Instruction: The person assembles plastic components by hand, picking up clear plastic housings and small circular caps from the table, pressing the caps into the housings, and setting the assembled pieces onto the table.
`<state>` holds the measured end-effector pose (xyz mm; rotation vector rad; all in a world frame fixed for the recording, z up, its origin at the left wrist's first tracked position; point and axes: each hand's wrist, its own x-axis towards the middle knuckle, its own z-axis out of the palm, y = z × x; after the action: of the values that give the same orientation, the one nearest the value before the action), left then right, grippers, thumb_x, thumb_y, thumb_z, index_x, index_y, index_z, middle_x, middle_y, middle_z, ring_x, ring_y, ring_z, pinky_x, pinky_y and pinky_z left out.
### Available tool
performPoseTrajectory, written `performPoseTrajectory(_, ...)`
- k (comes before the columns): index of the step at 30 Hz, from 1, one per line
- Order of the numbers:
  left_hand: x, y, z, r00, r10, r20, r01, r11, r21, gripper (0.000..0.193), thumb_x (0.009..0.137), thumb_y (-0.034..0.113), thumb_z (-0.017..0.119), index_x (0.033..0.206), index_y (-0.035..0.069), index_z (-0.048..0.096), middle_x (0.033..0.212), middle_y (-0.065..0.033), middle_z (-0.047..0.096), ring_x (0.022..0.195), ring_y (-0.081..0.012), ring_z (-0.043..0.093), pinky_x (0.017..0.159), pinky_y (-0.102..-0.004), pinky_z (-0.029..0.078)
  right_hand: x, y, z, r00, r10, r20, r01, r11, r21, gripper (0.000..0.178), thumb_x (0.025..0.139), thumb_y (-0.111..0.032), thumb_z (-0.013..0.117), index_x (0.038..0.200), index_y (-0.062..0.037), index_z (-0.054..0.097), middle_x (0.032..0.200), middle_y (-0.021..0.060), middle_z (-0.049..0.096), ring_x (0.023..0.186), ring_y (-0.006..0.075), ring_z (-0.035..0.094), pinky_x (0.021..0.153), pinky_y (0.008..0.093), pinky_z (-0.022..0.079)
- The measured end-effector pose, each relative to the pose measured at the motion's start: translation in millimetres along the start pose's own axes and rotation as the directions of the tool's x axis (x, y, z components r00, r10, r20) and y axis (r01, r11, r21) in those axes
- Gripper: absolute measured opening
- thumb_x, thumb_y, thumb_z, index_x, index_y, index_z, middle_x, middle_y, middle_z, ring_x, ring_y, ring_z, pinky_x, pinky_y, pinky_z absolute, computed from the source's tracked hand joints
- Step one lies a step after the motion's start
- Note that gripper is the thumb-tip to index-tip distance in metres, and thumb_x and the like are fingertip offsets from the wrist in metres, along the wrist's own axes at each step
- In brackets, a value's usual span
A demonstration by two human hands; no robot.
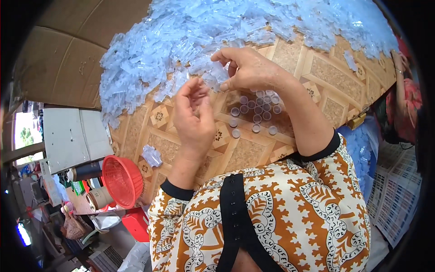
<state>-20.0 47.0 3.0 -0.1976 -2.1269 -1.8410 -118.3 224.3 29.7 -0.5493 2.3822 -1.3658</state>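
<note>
My left hand (195, 115) is raised over the table, fingers curled upward and somewhat blurred; whether anything lies in them is hidden. To its right, my right hand (253, 70) reaches in at the near edge of a big heap of clear bluish plastic pieces (181, 50). Its thumb and index finger stand apart, with loose plastic pieces visible beyond the gap; the other fingers bend inward. Below the right hand, several small round clear caps (257, 119) lie in a loose cluster on the wood-patterned table (247, 152).
A small clump of clear pieces (152, 156) lies left of my left forearm. A red plastic basket (122, 181) stands at the table's left edge, near a white board (74, 136). Cardboard (68, 54) rises behind. At the far right another person's arm (399, 86) rests by the table.
</note>
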Motion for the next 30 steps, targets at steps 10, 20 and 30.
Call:
performPoseTrajectory(10, 32.8, -3.1, -12.6, 0.898, -0.009, 0.439, -0.373, 0.512, 0.774, 0.026, 0.086, 0.003, 0.063, 0.111, 0.004, 0.064, 0.116, -0.0161, 0.066, 0.105, -0.0356, 0.064, 0.088, -0.0429, 0.052, -2.2, 8.5, -0.1, 0.973, -0.182, -0.141, 0.149, 0.965, -0.217, 0.079, 0.061, -0.019, 0.086, 0.134, -0.0073, 0.060, 0.102, 0.0140, 0.065, 0.092, 0.0255, 0.064, 0.080, 0.0396, 0.054)
performPoseTrajectory(20, 9.5, 18.0, -49.1, 0.934, -0.095, 0.346, -0.232, 0.577, 0.783, 0.038, 0.087, 0.003, 0.063, 0.125, 0.006, 0.061, 0.111, -0.0172, 0.064, 0.090, -0.0311, 0.066, 0.077, -0.0404, 0.052, -3.1, 10.4, 12.8, 0.920, -0.357, -0.163, 0.224, 0.819, -0.528, 0.034, 0.068, -0.008, 0.063, 0.100, 0.0041, 0.068, 0.098, 0.0209, 0.065, 0.095, 0.0395, 0.065, 0.085, 0.0459, 0.052)
performPoseTrajectory(30, 7.6, 33.3, -42.5, 0.846, -0.397, 0.355, -0.167, 0.435, 0.885, 0.039, 0.087, 0.000, 0.059, 0.125, 0.005, 0.061, 0.122, -0.0156, 0.061, 0.101, -0.0369, 0.065, 0.085, -0.0423, 0.054, -2.0, 12.6, 38.5, 0.939, -0.343, 0.022, 0.292, 0.762, -0.578, 0.035, 0.064, 0.000, 0.062, 0.099, 0.0033, 0.063, 0.098, 0.0187, 0.062, 0.101, 0.0363, 0.059, 0.090, 0.0437, 0.046)
